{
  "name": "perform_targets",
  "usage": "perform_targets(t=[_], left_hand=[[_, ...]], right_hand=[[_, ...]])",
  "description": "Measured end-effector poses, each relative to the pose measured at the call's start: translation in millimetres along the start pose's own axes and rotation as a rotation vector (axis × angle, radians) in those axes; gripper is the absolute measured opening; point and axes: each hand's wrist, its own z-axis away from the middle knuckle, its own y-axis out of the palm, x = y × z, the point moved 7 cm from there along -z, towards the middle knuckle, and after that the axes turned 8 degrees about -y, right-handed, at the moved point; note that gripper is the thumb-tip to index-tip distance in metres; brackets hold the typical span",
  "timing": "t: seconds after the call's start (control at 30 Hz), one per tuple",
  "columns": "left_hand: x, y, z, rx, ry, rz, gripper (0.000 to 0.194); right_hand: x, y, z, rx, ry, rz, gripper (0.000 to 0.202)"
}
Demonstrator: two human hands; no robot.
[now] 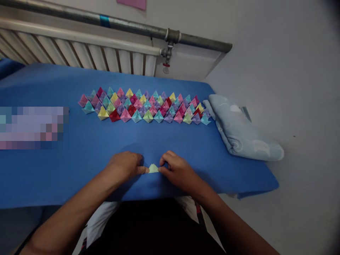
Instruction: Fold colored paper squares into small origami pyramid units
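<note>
A small pale green folded paper (153,168) lies near the front edge of the blue-covered surface (87,156). At its left corner is the thumb of my left hand (126,165), the other fingers curled beside it. My right hand (176,168) grips the right corner with its thumb, fingers bent. Both hands are closed on the paper, one at each side. Beyond them stand rows of small folded paper boats (148,116) in pink, blue, purple, yellow, green and red.
A folded light blue blanket (247,134) rests at the right end, by the wall. Behind the surface are a radiator (87,56), a metal pipe (132,26) and a valve with a red handle (166,64). A pixelated patch (32,124) hides something on the left.
</note>
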Motion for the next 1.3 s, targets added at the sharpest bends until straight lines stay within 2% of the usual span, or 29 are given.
perform_targets(t=[0.2,0.37,0.47,0.57,0.63,0.67,0.8,1.0,1.17,1.3], left_hand=[[0.1,-1.8,4.9,-0.028,-0.028,0.001,0.037],[1.5,1.9,10.0,-0.064,-0.019,0.023,0.034],[-3.0,6.5,16.3,-0.259,0.076,0.056,0.025],[-19.2,12.5,34.5,-0.558,0.347,0.071,0.018],[-27.9,19.8,48.5,-0.700,0.498,0.063,0.023],[-29.7,23.2,53.3,-0.744,0.527,0.062,0.024],[-30.7,32.7,59.7,-0.779,0.490,0.071,0.026],[-28.1,45.1,58.0,-0.685,0.404,0.106,0.038],[-23.2,49.2,58.7,-0.755,0.397,0.114,0.042],[-22.5,56.7,50.1,-0.816,0.374,0.070,0.045]], right_hand=[[9.0,6.2,-1.7,-0.075,0.060,0.071,0.008],[7.5,9.3,-5.6,0.008,0.081,0.046,0.008],[3.1,8.3,-7.5,0.031,0.087,0.032,0.009],[1.0,7.9,-8.1,0.018,0.074,0.044,0.008],[0.8,8.6,-8.2,0.007,0.044,0.047,0.009],[1.1,9.1,-8.3,0.000,0.020,0.045,0.009],[-1.5,9.8,-9.6,-0.025,-0.024,0.055,0.008],[-4.5,9.7,-12.1,0.012,0.020,0.026,0.003],[-5.3,6.8,-14.6,0.030,0.038,0.027,0.003],[-11.4,5.4,-16.3,0.053,0.076,0.017,0.002]])
